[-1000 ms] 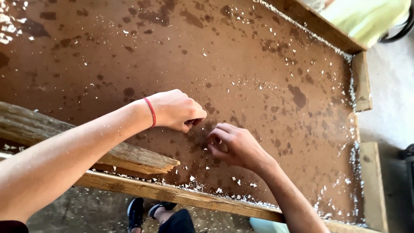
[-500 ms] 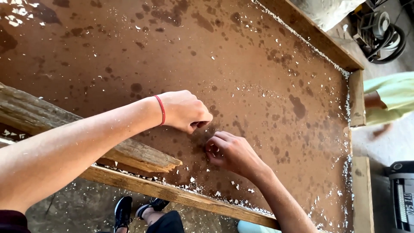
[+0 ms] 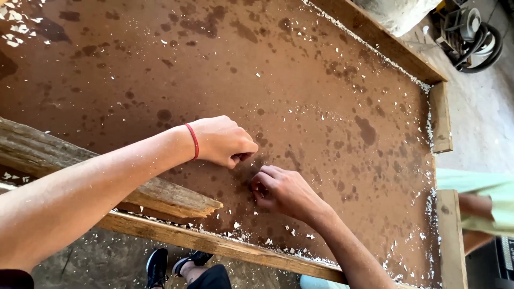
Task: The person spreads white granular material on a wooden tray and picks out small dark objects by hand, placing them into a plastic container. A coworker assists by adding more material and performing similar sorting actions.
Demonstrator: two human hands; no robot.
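Near the front edge of the brown board (image 3: 300, 80), the left hand (image 3: 225, 140) and the right hand (image 3: 284, 190), both curled nearly shut, pinch at one spot between them, holding nothing clear to see.

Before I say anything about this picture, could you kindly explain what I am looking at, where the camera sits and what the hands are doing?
The one view comes from a camera worn on a person's head, looking down at their own two bare hands. The left hand, with a red band at its wrist, and the right hand are curled, fingertips pressed to a large brown spotted board set in a wooden frame. Whether either pinches anything is too small to tell. Small white flakes lie scattered, mostly along the frame. A rough wooden plank lies under the left forearm. Below are dark shoes; at right, another person's pale green clothing.
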